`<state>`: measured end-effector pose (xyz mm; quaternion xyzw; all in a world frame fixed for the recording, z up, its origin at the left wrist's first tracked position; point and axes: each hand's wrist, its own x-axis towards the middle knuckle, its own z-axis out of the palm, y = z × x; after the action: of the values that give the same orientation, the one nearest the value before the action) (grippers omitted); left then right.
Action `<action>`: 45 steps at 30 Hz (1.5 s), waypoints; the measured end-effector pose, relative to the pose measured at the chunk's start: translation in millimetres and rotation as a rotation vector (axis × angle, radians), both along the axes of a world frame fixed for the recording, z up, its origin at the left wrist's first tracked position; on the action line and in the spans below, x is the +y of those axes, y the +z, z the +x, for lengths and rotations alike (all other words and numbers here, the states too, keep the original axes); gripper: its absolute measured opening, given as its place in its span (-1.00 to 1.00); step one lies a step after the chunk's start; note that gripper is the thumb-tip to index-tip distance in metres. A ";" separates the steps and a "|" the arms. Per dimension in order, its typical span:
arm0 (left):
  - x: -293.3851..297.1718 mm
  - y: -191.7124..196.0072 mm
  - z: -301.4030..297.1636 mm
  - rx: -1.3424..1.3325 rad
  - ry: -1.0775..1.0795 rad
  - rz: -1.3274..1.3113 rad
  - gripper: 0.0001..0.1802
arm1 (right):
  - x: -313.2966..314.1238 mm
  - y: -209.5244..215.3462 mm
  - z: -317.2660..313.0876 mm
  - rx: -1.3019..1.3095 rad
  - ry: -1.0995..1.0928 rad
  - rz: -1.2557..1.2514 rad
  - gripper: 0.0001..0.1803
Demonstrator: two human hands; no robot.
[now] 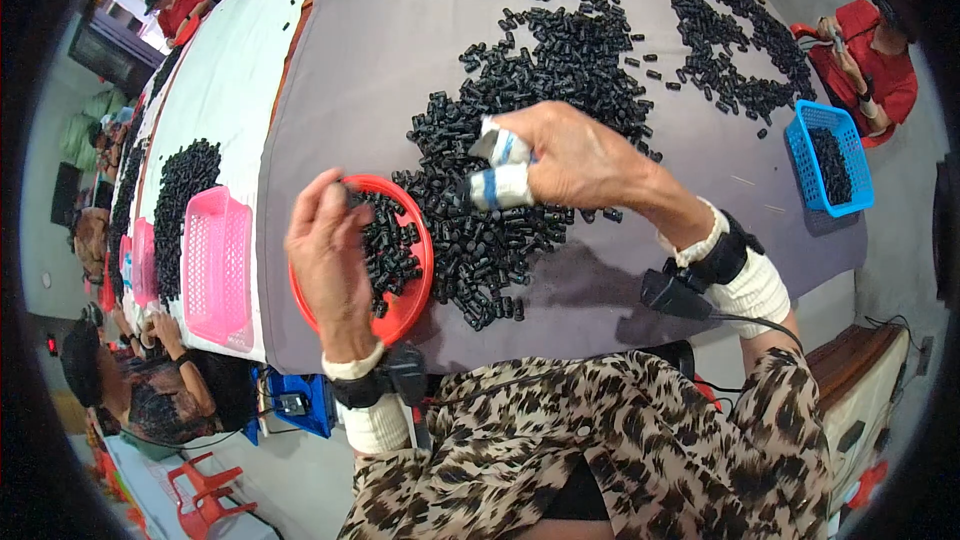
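The left hand point(335, 260), partly blurred, is hovering over the left side of a round red plastic basin point(408, 302) left of the frame's centre. Its fingers are curling loosely; I cannot tell whether they are gripping anything. The right hand point(580, 155) is reaching leftward at the centre, above a broad pile of small black cylindrical plastic pieces point(560, 60). White fabric covers with blue bands point(490, 188) are wrapping 2 of its digits, which are standing close together; I cannot tell whether they are pinching a piece.

The pile is spreading from the upper middle down to the basin's right side, and more black pieces are lying inside the basin. A grey cloth-covered table point(345, 90) is supporting all this. At the right edge, a blue rectangular lattice plastic basket point(805, 165) is holding more black pieces, and 1 person in red point(885, 80) is sitting beyond it. At the left, a pink rectangular perforated plastic basket point(215, 275) is resting on a white surface point(235, 90).
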<state>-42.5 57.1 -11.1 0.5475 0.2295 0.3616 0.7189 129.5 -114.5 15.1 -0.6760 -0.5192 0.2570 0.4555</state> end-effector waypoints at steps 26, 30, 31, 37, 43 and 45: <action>-44.8 -105.1 51.1 0.649 -0.236 1.288 -0.81 | -12.5 -26.5 19.8 0.188 -0.091 -0.032 -0.75; -32.0 -64.4 46.1 0.418 -0.393 0.271 -0.93 | -14.7 -28.3 22.0 0.137 -0.103 -0.054 -0.75; -28.7 -50.1 45.1 0.273 -0.426 0.089 -0.92 | -16.4 -26.6 20.4 0.146 -0.110 -0.053 -0.75; -22.2 -2.8 36.7 -0.205 -0.556 -0.193 -0.83 | -3.2 3.6 -4.5 0.187 -0.019 0.036 -0.72; -26.5 3.7 33.6 -0.338 -0.619 -0.352 -0.80 | 6.6 20.8 -17.9 0.039 -0.046 0.063 -0.70; -28.2 8.1 32.6 -0.359 -0.618 -0.352 -0.80 | 7.2 25.6 -20.3 -0.034 -0.065 0.053 -0.70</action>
<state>-9.9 28.9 -3.0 0.3872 -0.0167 0.1731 0.9054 109.2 -107.3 40.7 -0.6843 -0.5114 0.2166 0.4725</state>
